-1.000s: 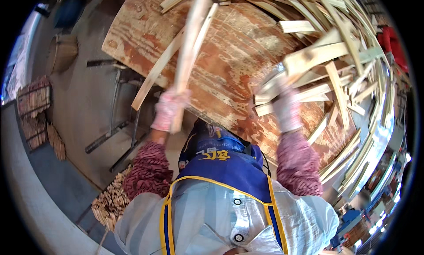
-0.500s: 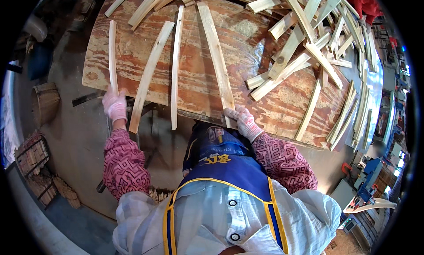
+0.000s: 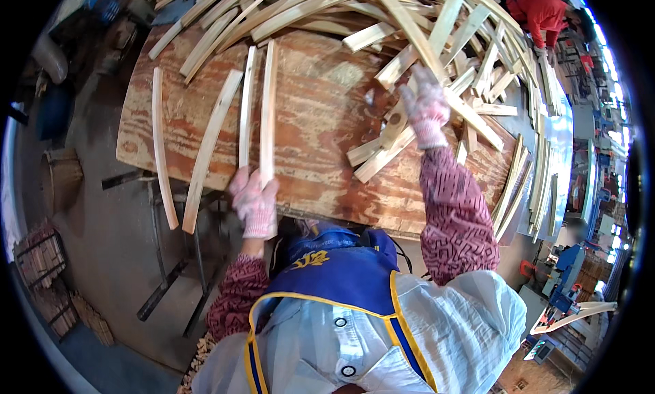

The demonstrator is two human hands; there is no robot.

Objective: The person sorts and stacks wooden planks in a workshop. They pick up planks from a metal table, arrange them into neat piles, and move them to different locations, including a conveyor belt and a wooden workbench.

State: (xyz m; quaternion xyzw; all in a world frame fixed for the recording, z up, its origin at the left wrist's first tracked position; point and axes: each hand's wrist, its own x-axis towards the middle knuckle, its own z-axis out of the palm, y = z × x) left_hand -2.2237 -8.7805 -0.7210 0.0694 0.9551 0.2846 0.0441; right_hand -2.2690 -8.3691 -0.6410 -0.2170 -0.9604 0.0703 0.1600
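Head view, looking down over your blue-and-yellow apron (image 3: 341, 278) and patterned maroon sleeves to a worn reddish plywood bench top (image 3: 327, 121). Nearest you, your left hand (image 3: 255, 204), in a white knit work glove, is curled around the near ends of two long, pale, slightly curved wooden slats (image 3: 258, 104); these lie side by side on the bench, running away from you, with their near ends at the front edge of the board. Just to the left of them, a third curved pale slat (image 3: 208, 148) lies on the bench with its near end overhanging the front edge, and a fourth thin slat (image 3: 161, 155) rests further left, apart from the others. Beyond and to the right, your right hand (image 3: 426, 107), also gloved, is stretched out with its fingers spread wide over a loose pile of short and long pale wood strips (image 3: 443, 66); whether it grips one cannot be told. At the far right edge of the bench, a stack of curved slats (image 3: 532, 182) lies along the board. Farthest away, at upper right, a person in a red top (image 3: 542, 12) bends over the same scatter of wood.
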